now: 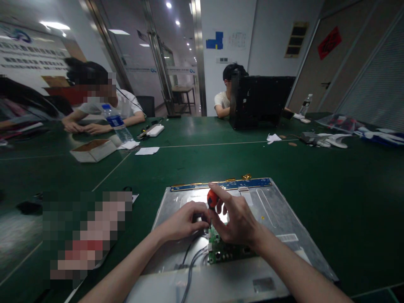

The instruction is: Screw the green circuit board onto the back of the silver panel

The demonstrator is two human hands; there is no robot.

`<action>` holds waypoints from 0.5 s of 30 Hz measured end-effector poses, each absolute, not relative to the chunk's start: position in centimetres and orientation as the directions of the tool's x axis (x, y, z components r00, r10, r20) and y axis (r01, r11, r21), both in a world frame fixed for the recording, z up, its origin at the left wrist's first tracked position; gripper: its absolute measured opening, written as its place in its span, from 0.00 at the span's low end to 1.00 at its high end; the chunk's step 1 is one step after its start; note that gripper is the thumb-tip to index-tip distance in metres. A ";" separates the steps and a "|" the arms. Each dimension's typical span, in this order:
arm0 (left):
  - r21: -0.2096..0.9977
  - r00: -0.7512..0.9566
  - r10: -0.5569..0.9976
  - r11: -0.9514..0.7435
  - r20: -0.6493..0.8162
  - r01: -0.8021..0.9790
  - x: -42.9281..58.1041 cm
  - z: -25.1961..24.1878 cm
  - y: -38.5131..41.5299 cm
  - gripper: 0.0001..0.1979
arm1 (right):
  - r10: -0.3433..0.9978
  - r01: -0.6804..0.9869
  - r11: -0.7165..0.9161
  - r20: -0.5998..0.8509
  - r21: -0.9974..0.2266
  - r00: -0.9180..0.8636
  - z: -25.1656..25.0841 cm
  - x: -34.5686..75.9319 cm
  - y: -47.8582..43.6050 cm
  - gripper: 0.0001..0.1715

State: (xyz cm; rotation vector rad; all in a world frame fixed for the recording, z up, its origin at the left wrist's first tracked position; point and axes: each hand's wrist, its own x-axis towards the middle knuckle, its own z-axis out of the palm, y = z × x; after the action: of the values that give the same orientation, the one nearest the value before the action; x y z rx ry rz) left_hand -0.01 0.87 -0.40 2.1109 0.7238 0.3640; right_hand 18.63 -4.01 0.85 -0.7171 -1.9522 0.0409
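Note:
A flat display panel (233, 275) lies back side up on the table before me, its metal back showing. A green circuit board (217, 252) is on it, with grey cables (191, 269) at its left edge. My right hand (235, 214) is closed round a screwdriver (212, 198) with a red and black handle, held upright over the board's upper left corner. By the screwdriver's lower end, the fingers of my left hand (189, 219) are pinched together; what they grip is hidden. A blue circuit strip (252, 183) runs along the panel's far edge.
A blurred-out flat object (91, 235) lies left of the panel. Farther off are an open box (93, 150), a water bottle (117, 124) and a large black monitor or case (261, 101). People sit across the green table (331, 202). Gloves (334, 139) lie far right.

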 end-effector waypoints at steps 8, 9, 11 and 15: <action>0.814 0.774 0.630 -0.480 0.061 0.327 0.0 -0.4 0.8 0.02 | 0.486 0.482 0.821 0.817 -0.306 -0.309 0.5 18.7 -3.6 0.34; 0.813 0.772 0.633 -0.479 0.060 0.330 0.0 -0.4 0.8 0.03 | 0.489 0.481 0.821 0.814 -0.308 -0.313 0.5 18.7 -3.6 0.34; 0.812 0.780 0.624 -0.481 0.052 0.331 0.0 -0.5 0.8 0.02 | 0.492 0.475 0.822 0.812 -0.313 -0.316 0.4 18.8 -3.7 0.34; 0.806 0.794 0.608 -0.477 0.016 0.349 0.0 -0.6 0.9 0.03 | 0.495 0.464 0.826 0.806 -0.320 -0.325 0.5 18.8 -3.8 0.37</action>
State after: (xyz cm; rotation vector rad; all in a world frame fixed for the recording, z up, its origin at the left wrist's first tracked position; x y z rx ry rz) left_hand -0.03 0.90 -0.64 2.1147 0.7071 0.3800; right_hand 18.79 -3.80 0.51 -0.7124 -1.9670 0.0375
